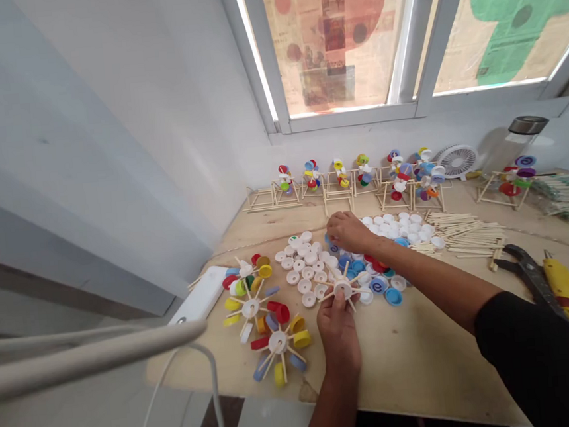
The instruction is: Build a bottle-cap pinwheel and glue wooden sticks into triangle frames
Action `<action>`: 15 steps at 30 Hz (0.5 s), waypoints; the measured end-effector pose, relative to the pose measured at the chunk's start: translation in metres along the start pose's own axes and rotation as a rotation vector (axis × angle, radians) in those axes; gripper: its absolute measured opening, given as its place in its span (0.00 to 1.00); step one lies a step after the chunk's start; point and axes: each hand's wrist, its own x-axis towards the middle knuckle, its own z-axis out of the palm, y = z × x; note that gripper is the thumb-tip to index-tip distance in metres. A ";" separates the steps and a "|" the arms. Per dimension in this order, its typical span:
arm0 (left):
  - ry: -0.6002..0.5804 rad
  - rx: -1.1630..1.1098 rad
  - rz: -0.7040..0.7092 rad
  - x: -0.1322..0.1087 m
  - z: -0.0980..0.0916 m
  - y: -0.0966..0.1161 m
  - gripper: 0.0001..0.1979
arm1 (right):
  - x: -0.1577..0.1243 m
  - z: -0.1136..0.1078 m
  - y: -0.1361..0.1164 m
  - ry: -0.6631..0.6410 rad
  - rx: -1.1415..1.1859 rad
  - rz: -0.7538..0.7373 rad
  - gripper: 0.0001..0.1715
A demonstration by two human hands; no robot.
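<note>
My left hand [339, 331] is closed around a white bottle cap [342, 291] from which several thin wooden sticks stick out like spokes. The thumb presses on the cap's face. Farther back, my right hand [348, 231] reaches down over the loose caps with its fingers curled together. Beside those fingertips lies a blue bottle cap [334, 249]; whatever they pinch is hidden. Left of my left hand are finished-looking wheels of sticks with coloured caps on their ends, the nearest wheel [277, 342] lying flat, another wheel [251, 308] just behind it.
White caps [306, 273] and blue caps [394, 296] spread across the wooden table [403, 376]. Wooden sticks [470, 230], black pliers [531, 271] and a yellow glue gun [567, 288] lie right. Stick stands with cap wheels [339, 174], a fan [458, 160] and a bottle [522, 139] line the back.
</note>
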 end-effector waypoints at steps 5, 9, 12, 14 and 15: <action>-0.008 -0.012 0.000 0.000 0.001 0.002 0.12 | -0.045 -0.031 0.012 0.113 0.076 0.055 0.09; -0.027 -0.013 -0.004 0.000 0.002 0.003 0.12 | -0.091 -0.033 0.006 0.115 0.110 0.065 0.06; -0.038 -0.007 -0.002 -0.001 0.003 0.004 0.12 | -0.111 -0.024 -0.004 0.092 0.119 0.067 0.04; -0.032 -0.001 -0.008 -0.004 0.004 0.006 0.12 | -0.115 -0.020 -0.006 0.077 0.122 0.068 0.04; -0.024 0.006 -0.012 -0.007 0.004 0.007 0.12 | -0.115 -0.020 -0.004 0.076 0.121 0.079 0.05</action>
